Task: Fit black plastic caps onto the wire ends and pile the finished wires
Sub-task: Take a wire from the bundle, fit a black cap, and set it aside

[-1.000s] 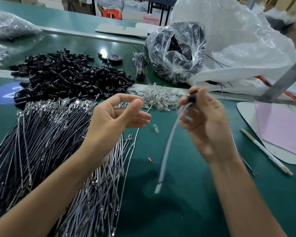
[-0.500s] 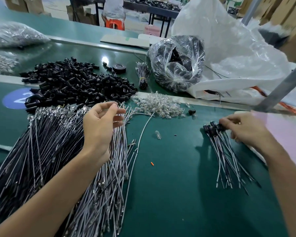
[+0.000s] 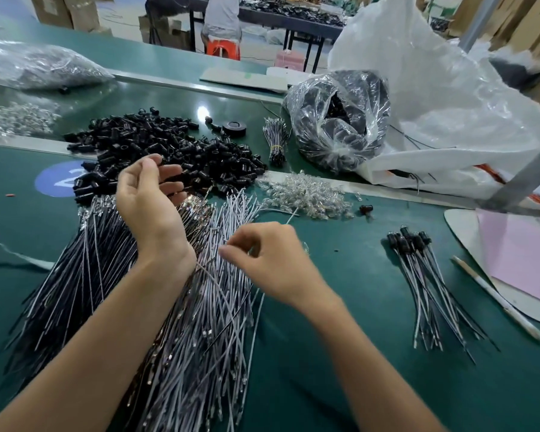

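We find the right hand (image 3: pixel 272 260) curled over the uncapped wires (image 3: pixel 200 338), grip unconfirmed. The left hand (image 3: pixel 150 201), fingers loose and empty, hovers at the black caps (image 3: pixel 175 148), presumably to fetch one. Finished wires (image 3: pixel 424 291) lie near the tabletop's (image 3: pixel 325 353) right edge.

Right hand (image 3: pixel 272 260): fingertips curl down over the uncapped wires (image 3: pixel 200 322); whether they pinch one cannot be resolved. Both forearms cover the middle of that heap, and the lower edge cuts off its near ends. Left hand (image 3: pixel 150 207) hides part of the black caps (image 3: pixel 175 141). Caps overlap the blue round label (image 3: pixel 55 180), its digit only partly legible. White bag (image 3: pixel 434 104) cut by the top edge. Clear bag (image 3: pixel 340 120): contents indistinct.
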`<state>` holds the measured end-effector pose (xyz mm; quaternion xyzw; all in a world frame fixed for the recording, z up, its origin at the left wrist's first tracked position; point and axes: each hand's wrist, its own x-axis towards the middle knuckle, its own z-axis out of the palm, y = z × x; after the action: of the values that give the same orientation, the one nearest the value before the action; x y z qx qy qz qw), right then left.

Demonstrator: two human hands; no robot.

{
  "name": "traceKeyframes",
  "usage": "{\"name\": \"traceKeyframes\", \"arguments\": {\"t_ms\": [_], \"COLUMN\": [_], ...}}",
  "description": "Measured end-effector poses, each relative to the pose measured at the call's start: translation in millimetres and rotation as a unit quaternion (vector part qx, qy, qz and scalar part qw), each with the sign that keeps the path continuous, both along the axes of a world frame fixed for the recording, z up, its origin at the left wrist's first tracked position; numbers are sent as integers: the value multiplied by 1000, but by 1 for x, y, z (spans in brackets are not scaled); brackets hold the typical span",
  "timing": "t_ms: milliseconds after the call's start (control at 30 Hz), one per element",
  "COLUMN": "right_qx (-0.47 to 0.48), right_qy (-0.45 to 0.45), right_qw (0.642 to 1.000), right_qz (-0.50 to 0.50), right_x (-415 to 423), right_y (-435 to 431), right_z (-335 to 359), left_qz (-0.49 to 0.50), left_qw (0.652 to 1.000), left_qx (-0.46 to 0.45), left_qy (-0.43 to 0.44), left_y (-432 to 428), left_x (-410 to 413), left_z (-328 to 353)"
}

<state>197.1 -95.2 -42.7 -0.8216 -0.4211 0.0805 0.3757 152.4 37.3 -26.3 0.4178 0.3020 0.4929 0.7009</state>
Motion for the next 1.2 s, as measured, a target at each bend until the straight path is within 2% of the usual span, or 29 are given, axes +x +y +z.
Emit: {"name": "traceKeyframes", "arguments": {"t_ms": [167,300,367,467,533,667,733,967,1033,1100,1200], "right_qx": [-48,-46,-42,-26,1,111,146,179,182,191,221], "right_qy": [14,59,94,119,146,244,271,278,279,284,281], "right_qw": [998,997,995,993,989,962,949,937,935,933,931], "right_qz": [28,9,1,-10,-18,-59,-74,-115,-119,-109,-72], "right_x": [-25,-21,-17,-7,-1,8,13,23,23,23,18], "right_y": [13,11,7,0,-6,-16,-22,-36,-36,-36,-34], "right_z": [-11,-13,-12,-9,-6,-1,1,-1,0,1,4], "left_qz": [-67,-147,-174,-172,-182,-280,-301,-308,-319,-326,-345], "left_qw": [996,963,925,834,778,666,640,620,633,684,786], "left_qx": [49,174,244,375,429,457,456,481,476,448,357], "left_qy": [13,143,235,366,421,519,540,538,520,474,369], "left_y": [19,24,24,25,25,20,15,5,6,7,8], "left_x": [-8,-13,-14,-23,-32,-45,-48,-46,-46,-45,-41], "left_z": [14,21,20,16,14,7,5,2,1,4,16]}}
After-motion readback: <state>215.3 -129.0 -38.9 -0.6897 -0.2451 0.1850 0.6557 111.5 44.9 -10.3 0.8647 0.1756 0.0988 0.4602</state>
